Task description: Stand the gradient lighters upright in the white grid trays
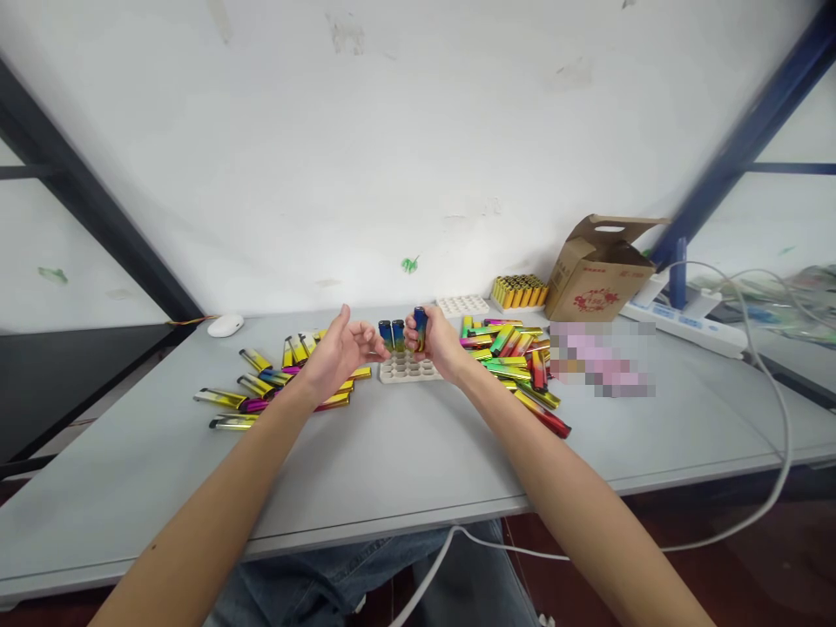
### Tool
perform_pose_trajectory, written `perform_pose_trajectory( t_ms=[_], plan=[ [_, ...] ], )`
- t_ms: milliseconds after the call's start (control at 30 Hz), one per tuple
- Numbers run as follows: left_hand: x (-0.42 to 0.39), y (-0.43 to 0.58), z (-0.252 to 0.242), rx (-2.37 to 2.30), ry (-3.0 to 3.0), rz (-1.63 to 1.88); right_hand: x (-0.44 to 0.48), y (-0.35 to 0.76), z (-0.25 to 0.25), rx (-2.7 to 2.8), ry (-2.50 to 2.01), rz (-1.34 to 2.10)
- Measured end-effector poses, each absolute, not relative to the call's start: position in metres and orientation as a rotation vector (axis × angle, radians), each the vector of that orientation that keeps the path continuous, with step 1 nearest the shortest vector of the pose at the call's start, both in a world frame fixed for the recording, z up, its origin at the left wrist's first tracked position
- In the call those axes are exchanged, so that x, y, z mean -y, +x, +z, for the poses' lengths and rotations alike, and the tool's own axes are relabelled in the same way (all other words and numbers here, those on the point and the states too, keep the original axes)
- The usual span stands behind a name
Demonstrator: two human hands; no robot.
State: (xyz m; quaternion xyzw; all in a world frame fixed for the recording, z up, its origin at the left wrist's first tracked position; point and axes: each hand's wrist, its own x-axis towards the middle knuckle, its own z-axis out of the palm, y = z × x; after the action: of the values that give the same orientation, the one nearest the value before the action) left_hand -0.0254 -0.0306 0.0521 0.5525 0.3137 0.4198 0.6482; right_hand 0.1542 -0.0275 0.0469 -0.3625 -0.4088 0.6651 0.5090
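My right hand (432, 341) is closed around a blue-and-gold tube (421, 327), held upright with its dark end up. The tube is just above or in the right part of a white holed tray (405, 372); I cannot tell which. Two more tubes of the same kind (392, 335) stand upright in the tray's back left. To their left is my left hand (346, 348), open, palm turned inward, holding nothing, its fingertips close to the standing tubes. Shiny yellow and purple tubes (225, 398) lie loose beside and behind my left forearm.
Right of the tray lies a pile of shiny multicoloured tubes (513, 353). Behind it are another white tray (462, 305), a block of upright yellow tubes (521, 293) and an open cardboard box (591, 279). A power strip (692, 326) and white cable (787, 435) are at right; a white device (225, 326) at left.
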Motion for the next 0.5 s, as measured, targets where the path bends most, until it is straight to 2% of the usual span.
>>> perform_pose_trajectory(
  t_ms=[500],
  plan=[
    [0.0235, -0.0226, 0.0461, -1.069, 1.183, 1.344, 0.0277, 0.1562, 0.0466, 0.985, -0.933, 1.476]
  ],
)
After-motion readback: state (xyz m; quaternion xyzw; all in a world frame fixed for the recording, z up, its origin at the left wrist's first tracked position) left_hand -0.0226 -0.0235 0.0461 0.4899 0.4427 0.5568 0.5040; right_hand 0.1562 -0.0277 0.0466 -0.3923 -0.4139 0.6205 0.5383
